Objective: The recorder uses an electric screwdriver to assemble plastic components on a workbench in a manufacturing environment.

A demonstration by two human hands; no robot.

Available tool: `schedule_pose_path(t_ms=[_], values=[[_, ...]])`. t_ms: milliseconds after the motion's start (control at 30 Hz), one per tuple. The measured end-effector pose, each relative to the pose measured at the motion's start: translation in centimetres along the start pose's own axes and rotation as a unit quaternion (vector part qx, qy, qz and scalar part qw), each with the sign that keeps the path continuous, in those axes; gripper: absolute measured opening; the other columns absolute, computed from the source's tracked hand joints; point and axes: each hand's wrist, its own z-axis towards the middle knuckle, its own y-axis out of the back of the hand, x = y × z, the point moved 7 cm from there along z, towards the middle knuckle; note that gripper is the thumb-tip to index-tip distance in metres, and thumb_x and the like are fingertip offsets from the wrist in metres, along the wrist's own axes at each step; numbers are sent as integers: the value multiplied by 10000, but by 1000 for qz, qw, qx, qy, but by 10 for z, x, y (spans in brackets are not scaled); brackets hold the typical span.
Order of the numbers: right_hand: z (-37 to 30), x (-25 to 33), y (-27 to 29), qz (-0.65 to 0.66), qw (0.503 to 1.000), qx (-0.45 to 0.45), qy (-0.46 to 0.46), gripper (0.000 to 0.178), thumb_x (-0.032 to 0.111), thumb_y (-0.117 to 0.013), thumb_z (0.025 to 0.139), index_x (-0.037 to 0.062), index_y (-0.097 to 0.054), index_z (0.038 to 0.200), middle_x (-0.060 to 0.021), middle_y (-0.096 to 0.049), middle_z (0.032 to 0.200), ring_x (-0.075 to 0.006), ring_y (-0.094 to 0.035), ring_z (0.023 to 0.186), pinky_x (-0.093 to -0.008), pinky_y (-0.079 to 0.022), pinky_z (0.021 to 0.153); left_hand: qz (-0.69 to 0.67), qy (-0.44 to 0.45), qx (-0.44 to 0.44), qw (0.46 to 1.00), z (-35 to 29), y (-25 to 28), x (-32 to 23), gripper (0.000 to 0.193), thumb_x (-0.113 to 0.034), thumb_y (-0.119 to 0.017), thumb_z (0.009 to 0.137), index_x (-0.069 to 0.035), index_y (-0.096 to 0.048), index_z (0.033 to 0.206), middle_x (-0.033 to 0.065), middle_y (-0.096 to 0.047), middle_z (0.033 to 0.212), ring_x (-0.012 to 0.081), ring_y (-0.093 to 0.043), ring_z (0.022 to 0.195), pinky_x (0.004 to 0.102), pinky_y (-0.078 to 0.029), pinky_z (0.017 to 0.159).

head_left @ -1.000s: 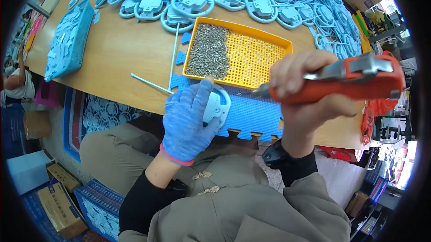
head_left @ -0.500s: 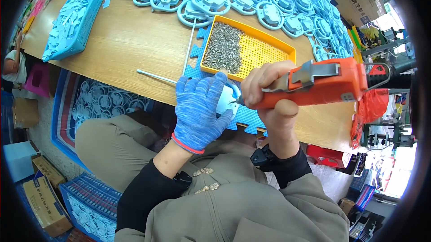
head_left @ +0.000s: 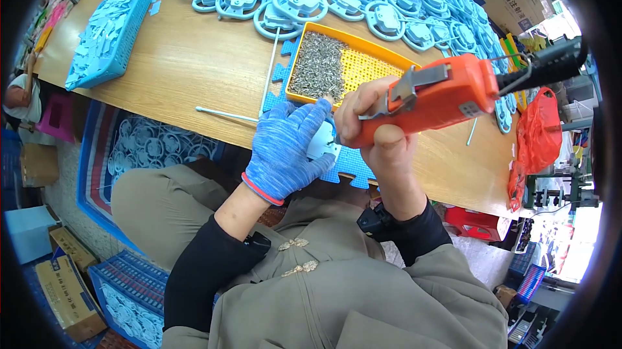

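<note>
The left hand (head_left: 283,145), in a mottled blue knitted glove with a red cuff edge, lies over a pale-blue plastic part with a flat plate (head_left: 322,144), holding it down between fingers and thumb. The bare right hand (head_left: 376,119) is wrapped around an orange-red power screwdriver with a metal clip (head_left: 447,93). The part sits under and just right of the gloved hand, its left portion covered, and just left of the right hand. The screwdriver's bit points at the plate's exposed side; whether it touches cannot be told.

All of this is at the near edge of a long, light-brown wood-grain table (head_left: 188,70). Across its far side spreads a large heap of pale-blue, ring-shaped plastic pieces (head_left: 301,2), well beyond both hands. To the far left stands a light-blue, slatted plastic basket (head_left: 123,57) filled with flat pale-blue pieces. Just beyond the hands is a shallow yellow rectangular tray with a perforated floor (head_left: 369,77). A blue foam mat with jigsaw edges (head_left: 353,162) lies beneath the part. A slim pale-blue rod (head_left: 227,114) reaches left from beside the gloved fingers. Smallest are the silver metal screws (head_left: 317,64), piled in the tray's left half.
</note>
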Motion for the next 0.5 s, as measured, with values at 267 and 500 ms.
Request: schedule_pose_path(t_ms=[267, 500], values=[[13, 51, 77, -17, 991, -60, 115, 571, 593, -641, 764, 68, -485, 927, -41, -493, 625, -162, -496, 544, -286, -413, 507, 148, -20, 67, 987, -9, 76, 16, 648, -172, -743, 610, -57, -536, 1214, 101, -638, 989, 316, -599, 849, 421, -453, 830], [37, 48, 169, -15, 970, -174, 171, 387, 363, -672, 843, 36, -506, 966, -61, -548, 711, -149, -536, 624, -270, -444, 557, 315, 78, 197, 925, 7, 117, 67, 697, -159, -759, 611, -84, -512, 1258, 167, -546, 1147, 355, -496, 1082, 428, -391, 935]])
